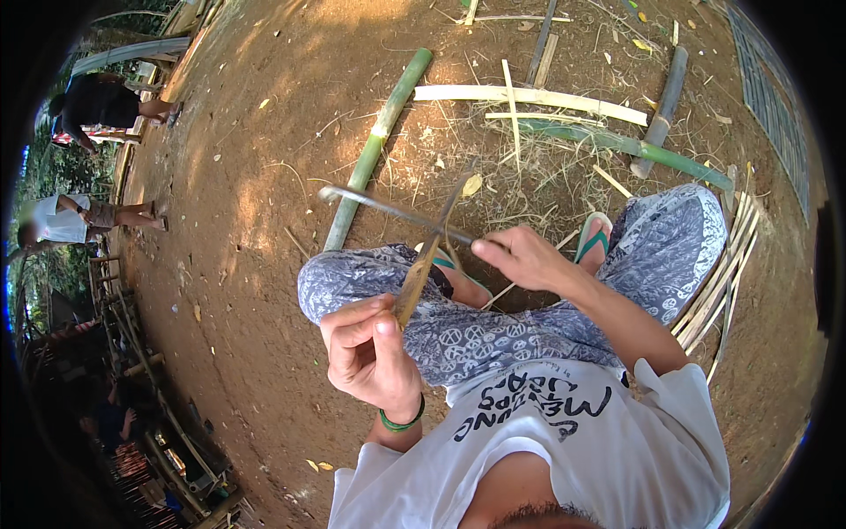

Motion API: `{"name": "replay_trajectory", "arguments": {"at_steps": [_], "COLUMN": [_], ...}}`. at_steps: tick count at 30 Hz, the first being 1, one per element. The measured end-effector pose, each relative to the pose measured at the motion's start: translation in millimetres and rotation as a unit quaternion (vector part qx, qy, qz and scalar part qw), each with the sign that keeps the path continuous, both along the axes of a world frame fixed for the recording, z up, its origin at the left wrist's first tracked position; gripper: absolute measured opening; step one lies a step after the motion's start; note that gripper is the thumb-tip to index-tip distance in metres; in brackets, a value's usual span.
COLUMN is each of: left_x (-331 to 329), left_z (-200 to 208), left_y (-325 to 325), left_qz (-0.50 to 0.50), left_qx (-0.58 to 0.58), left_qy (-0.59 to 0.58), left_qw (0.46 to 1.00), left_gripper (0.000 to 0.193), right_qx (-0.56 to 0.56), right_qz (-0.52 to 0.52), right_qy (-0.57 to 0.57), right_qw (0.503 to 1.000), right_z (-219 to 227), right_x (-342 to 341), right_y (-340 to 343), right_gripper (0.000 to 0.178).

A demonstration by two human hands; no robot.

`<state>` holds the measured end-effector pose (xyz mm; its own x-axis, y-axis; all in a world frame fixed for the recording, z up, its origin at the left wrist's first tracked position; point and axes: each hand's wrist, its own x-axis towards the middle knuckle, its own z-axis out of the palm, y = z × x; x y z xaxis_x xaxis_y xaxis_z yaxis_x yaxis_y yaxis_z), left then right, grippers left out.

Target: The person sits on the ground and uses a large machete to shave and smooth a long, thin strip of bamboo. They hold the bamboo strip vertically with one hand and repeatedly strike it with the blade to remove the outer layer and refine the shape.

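My left hand [372,348] pinches a brown-yellow bamboo strip [416,284] between thumb and fingers. The strip slants away from me, up and to the right, and gets thinner and darker toward its far end. In my right hand [527,258], closed fingers grip a long knife; its handle is mostly hidden in the fist. The narrow grey knife blade [388,208] points left and crosses the strip about halfway along, where a thin curl hangs at the crossing. Both hands are above my lap, over patterned grey trousers [520,344].
On the brown soil lie green bamboo poles [377,145], a pale split strip [529,95] and scattered shavings [546,181]. A bundle of thin strips [727,273] is beside my right knee. Two people [106,99] stand far left, near a wooden structure [132,344].
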<state>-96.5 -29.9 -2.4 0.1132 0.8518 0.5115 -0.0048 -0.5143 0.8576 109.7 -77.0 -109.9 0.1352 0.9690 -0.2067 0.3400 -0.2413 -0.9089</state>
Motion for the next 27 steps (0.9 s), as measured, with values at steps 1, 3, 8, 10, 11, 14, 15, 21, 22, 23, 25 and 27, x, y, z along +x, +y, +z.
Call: {"name": "replay_trajectory", "arguments": {"at_steps": [1, 3, 8, 10, 11, 14, 15, 21, 22, 23, 25, 27], "left_x": [0.9, -1.3, -6.1, -2.7, -1.7, -2.5, -4.3, -7.2, -9.6, -6.5, -9.5, -4.3], "left_z": [0.4, 1.4, -4.8, -4.9, -4.7, -8.0, -9.3, -11.0, -8.6, -7.6, -6.7, -13.9], "left_y": [2.2, 5.8, 16.5, 23.5, 25.5, 28.7, 28.3, 13.8, 11.0, 12.5, 11.2, 9.8], "left_qz": [-0.006, -0.007, 0.016, 0.011, 0.008, -0.010, -0.017, 0.003, 0.001, -0.012, -0.036, 0.020], "left_qx": [-0.002, 0.001, -0.013, -0.021, -0.028, -0.027, -0.022, -0.030, -0.032, -0.036, -0.022, -0.023], "left_qy": [0.000, 0.003, 0.003, -0.001, -0.007, -0.004, 0.001, -0.009, -0.010, -0.012, 0.011, -0.043], "left_qw": [1.000, 1.000, 1.000, 1.000, 1.000, 1.000, 1.000, 1.000, 0.999, 0.999, 0.999, 0.999], "left_gripper": [0.014, 0.014, 0.016, 0.019, 0.021, 0.025, 0.026, 0.030, 0.031, 0.033, 0.033, 0.036], "right_qx": [-0.066, -0.183, 0.013, 0.027, 0.001, -0.040, -0.028, -0.028, -0.064, -0.159, -0.161, -0.099], "right_qz": [-0.046, -0.059, -0.023, 0.017, 0.001, -0.029, -0.027, -0.007, -0.051, -0.090, -0.106, -0.073], "right_qy": [-0.008, -0.016, 0.062, 0.021, 0.014, 0.006, 0.013, 0.032, 0.021, 0.015, -0.008, 0.019], "right_qw": [0.997, 0.981, 0.998, 0.999, 1.000, 0.999, 0.999, 0.999, 0.996, 0.983, 0.981, 0.992], "right_z": [-40.0, -50.2, -16.6, -11.2, -12.2, -11.4, -6.0, -9.9, -38.8, -66.1, -82.1, -55.8], "right_x": [14.9, 34.0, -0.6, -4.0, -2.8, 0.3, -4.1, -6.3, 1.3, 15.1, 22.6, 7.3], "right_y": [4.5, 13.6, 7.4, 1.7, 2.5, 6.6, 4.8, 4.1, 8.1, 10.4, 13.9, 15.8], "right_gripper": [0.060, 0.064, 0.063, 0.058, 0.057, 0.055, 0.055, 0.054, 0.059, 0.069, 0.072, 0.063]}}
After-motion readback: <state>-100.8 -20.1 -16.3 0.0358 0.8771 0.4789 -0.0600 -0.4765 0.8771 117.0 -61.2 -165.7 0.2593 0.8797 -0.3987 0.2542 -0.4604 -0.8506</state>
